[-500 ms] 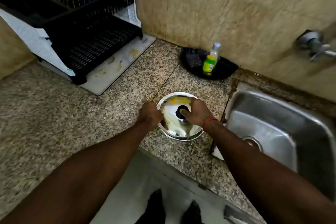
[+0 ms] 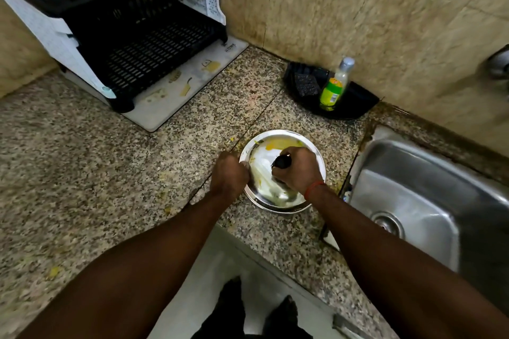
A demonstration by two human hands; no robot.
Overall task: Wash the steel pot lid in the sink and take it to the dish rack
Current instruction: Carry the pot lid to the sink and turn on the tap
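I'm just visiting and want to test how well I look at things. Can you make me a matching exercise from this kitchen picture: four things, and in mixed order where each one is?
Things
1. steel pot lid
2. dish rack
3. green bottle
4. sink

Places
A. standing in the black tray by the wall
B. sunk into the counter at the right
C. on the white mat at the far left
D. on the counter in the middle, smeared with yellow

Pairs: 1-D, 2-C, 3-A, 4-B
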